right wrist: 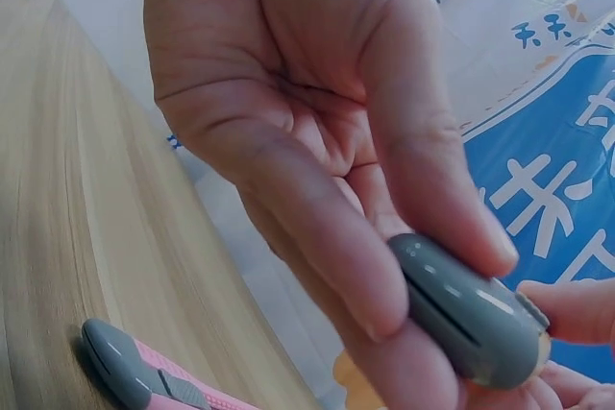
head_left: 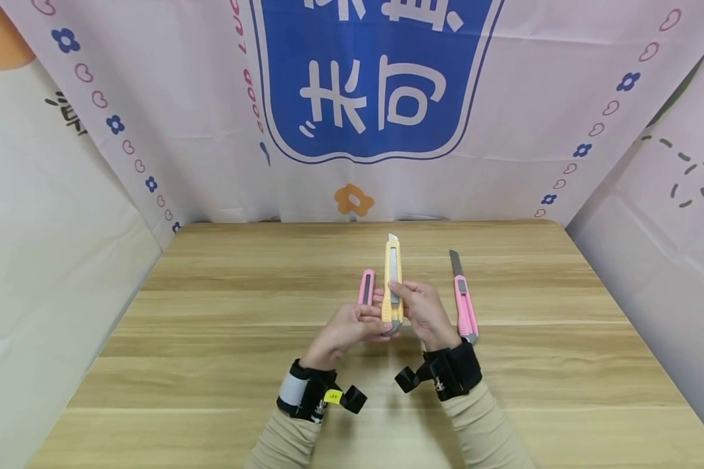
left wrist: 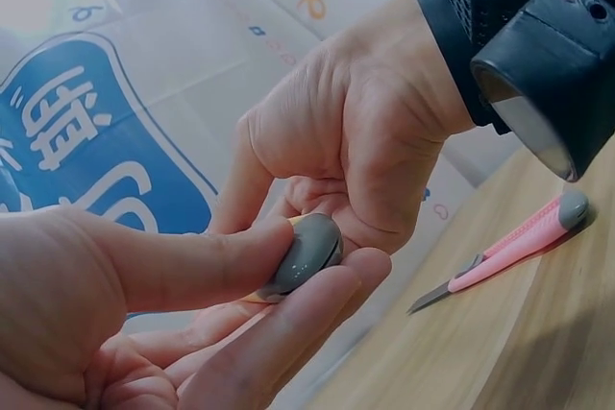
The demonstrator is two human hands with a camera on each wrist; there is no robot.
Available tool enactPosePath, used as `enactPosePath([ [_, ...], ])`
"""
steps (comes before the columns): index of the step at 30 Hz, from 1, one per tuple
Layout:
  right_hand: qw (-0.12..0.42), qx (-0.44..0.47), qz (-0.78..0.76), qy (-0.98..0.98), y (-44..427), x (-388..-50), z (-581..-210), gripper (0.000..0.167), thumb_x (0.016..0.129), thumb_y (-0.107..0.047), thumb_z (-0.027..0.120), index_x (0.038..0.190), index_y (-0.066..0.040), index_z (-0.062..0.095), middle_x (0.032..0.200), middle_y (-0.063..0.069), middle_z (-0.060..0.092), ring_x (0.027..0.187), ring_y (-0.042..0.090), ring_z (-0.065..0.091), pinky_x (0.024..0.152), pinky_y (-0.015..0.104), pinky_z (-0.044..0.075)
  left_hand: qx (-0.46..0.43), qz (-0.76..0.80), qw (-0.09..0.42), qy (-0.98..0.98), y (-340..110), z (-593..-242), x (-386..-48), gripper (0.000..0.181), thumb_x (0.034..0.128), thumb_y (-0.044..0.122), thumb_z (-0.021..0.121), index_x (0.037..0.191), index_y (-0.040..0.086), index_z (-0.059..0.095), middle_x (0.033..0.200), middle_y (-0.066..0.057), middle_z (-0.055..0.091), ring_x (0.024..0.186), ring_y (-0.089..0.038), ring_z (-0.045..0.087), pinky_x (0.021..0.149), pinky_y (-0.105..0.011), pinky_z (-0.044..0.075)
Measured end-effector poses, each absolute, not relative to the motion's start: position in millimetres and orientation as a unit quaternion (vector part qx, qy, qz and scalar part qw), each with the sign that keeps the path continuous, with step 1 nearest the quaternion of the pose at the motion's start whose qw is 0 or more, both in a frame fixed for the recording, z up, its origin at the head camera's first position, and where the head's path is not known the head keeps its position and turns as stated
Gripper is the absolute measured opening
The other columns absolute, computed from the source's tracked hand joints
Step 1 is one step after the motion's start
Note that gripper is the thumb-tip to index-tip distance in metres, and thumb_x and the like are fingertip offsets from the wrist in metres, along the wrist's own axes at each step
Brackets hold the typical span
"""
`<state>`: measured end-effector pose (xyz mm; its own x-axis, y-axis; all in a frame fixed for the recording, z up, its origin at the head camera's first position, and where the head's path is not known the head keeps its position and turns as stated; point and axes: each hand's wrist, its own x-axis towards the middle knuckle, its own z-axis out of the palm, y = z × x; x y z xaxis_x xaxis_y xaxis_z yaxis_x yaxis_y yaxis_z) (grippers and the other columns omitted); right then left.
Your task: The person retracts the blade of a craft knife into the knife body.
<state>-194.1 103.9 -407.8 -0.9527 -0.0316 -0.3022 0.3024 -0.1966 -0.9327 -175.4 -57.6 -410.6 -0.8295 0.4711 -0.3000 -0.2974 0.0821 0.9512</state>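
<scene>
A yellow utility knife (head_left: pixel 392 273) with a grey end cap stands blade-up between both hands, a short blade tip showing at its top. My left hand (head_left: pixel 352 324) pinches the grey cap between thumb and fingers, as the left wrist view also shows. Higher on the body, my right hand (head_left: pixel 427 314) grips the yellow knife, its thumb on the front by the slot. In the right wrist view, the right thumb (right wrist: pixel 577 310) is close to a small grey slider near the cap. Left of the yellow knife lies a pink utility knife (head_left: pixel 366 286), partly hidden by the left hand.
Another pink utility knife (head_left: pixel 465 303) lies to the right on the wooden table (head_left: pixel 182 365), its long blade extended away from me. Printed cloth (head_left: pixel 199 163) hangs along the table's back and sides. Each wrist wears a black strap with a small camera.
</scene>
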Motion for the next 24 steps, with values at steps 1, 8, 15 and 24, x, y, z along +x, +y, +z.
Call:
enactPosePath([
  [1, 0.108, 0.108, -0.766, 0.625, 103.8, -193.9, -407.7, 0.038, 0.097, -0.012, 0.055, 0.125, 0.014, 0.054, 0.086, 0.005, 0.077, 0.074, 0.005, 0.070, 0.070, 0.017, 0.059, 0.064, 0.675, 0.285, 0.678, -57.6, -410.6, -175.4, 0.031, 0.0888, -0.005, 0.058, 0.118, -0.013, 0.057, 0.115, -0.030, 0.066, 0.092, -0.019, 0.073, 0.091, -0.032, 0.059],
  [8, 0.106, 0.098, -0.770, 0.622, 104.2, -192.6, -408.3, 0.038, 0.096, -0.010, 0.054, 0.126, 0.014, 0.053, 0.095, 0.012, 0.077, 0.079, 0.008, 0.072, 0.071, 0.018, 0.059, 0.053, 0.679, 0.284, 0.675, -58.2, -410.6, -175.1, 0.031, 0.0889, -0.005, 0.058, 0.118, -0.013, 0.057, 0.114, -0.029, 0.066, 0.096, -0.024, 0.073, 0.090, -0.031, 0.059],
  [15, 0.116, 0.081, -0.763, 0.631, 106.7, -192.3, -408.1, 0.040, 0.097, -0.011, 0.054, 0.130, 0.011, 0.052, 0.106, 0.015, 0.074, 0.081, 0.007, 0.071, 0.075, 0.017, 0.059, 0.038, 0.679, 0.277, 0.679, -58.0, -409.9, -175.1, 0.030, 0.0885, -0.004, 0.060, 0.117, -0.010, 0.059, 0.113, -0.027, 0.068, 0.097, -0.026, 0.073, 0.093, -0.036, 0.058],
  [24, 0.127, 0.085, -0.756, 0.637, 110.2, -194.9, -406.3, 0.041, 0.099, -0.017, 0.052, 0.132, 0.007, 0.052, 0.128, 0.026, 0.061, 0.085, 0.005, 0.069, 0.076, 0.016, 0.057, 0.031, 0.682, 0.273, 0.678, -57.3, -408.6, -174.4, 0.031, 0.0892, -0.002, 0.061, 0.119, -0.008, 0.060, 0.116, -0.025, 0.068, 0.104, -0.032, 0.070, 0.092, -0.032, 0.059],
])
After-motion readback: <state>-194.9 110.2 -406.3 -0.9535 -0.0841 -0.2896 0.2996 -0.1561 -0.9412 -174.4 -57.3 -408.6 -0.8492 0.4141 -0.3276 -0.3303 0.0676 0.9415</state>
